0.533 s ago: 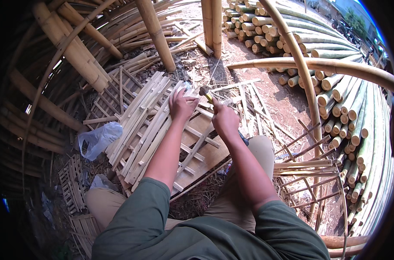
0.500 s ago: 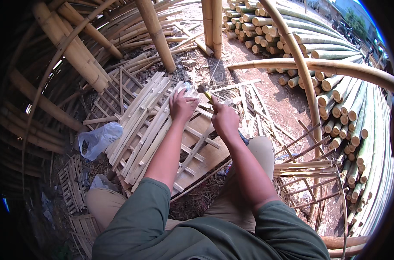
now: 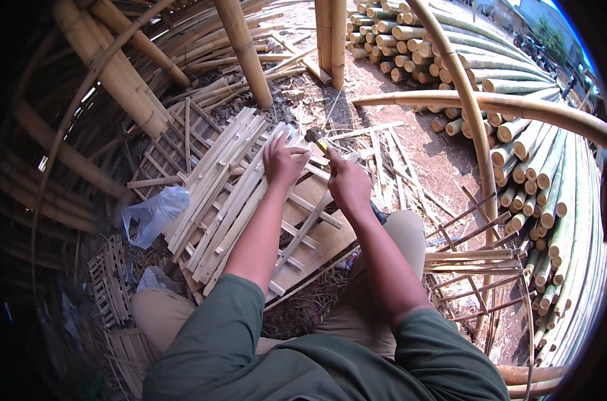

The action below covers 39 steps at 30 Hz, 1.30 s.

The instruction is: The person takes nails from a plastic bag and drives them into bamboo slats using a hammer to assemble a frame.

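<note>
My right hand (image 3: 349, 184) is closed round the handle of a hammer (image 3: 315, 136) with a dark head and a yellow band below it. The hammer head is raised just right of my left fingers. My left hand (image 3: 285, 166) rests at the far end of a lattice of pale bamboo slats (image 3: 233, 194), fingers bent together as in a pinch. Whatever lies between those fingertips is too small to make out. Under the lattice lies a flat wooden board (image 3: 330, 242), between my bent legs.
A crumpled clear plastic bag (image 3: 158, 212) lies left of the slats. Loose bamboo strips (image 3: 391, 160) lie to the right, beside a bamboo frame (image 3: 474, 264). Stacked green poles (image 3: 550, 174) fill the right side. Upright bamboo posts (image 3: 244, 57) stand ahead.
The view has shifted very slightly. Both hands and the hammer stay in nearly the same place over the slats.
</note>
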Each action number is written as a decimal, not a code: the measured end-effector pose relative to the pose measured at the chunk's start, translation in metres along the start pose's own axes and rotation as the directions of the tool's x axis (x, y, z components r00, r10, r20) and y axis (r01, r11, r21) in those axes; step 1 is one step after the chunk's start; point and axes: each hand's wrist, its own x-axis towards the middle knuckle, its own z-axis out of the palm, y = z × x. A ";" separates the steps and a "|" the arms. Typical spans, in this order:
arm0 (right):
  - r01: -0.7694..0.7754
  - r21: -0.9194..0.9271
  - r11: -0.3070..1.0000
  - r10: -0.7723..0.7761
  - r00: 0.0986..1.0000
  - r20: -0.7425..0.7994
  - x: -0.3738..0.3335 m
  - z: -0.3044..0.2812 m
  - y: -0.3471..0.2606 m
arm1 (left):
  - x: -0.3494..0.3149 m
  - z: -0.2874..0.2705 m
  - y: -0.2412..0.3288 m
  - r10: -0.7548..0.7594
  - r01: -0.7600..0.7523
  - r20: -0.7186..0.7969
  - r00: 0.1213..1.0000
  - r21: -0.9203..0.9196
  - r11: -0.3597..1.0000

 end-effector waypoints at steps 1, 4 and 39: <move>0.014 0.008 1.000 -0.014 0.999 -0.042 -0.002 -0.002 -0.003 | 0.000 -0.001 -0.001 -0.002 0.002 0.001 1.000 0.002 1.000; 0.042 -0.008 0.999 -0.042 0.996 -0.077 0.001 0.004 0.005 | 0.002 0.000 0.001 0.032 -0.032 -0.026 0.999 -0.008 0.999; 0.086 -0.117 0.989 -0.093 0.994 -0.050 -0.008 -0.005 0.003 | -0.001 -0.001 0.002 0.017 -0.017 0.006 1.000 -0.017 1.000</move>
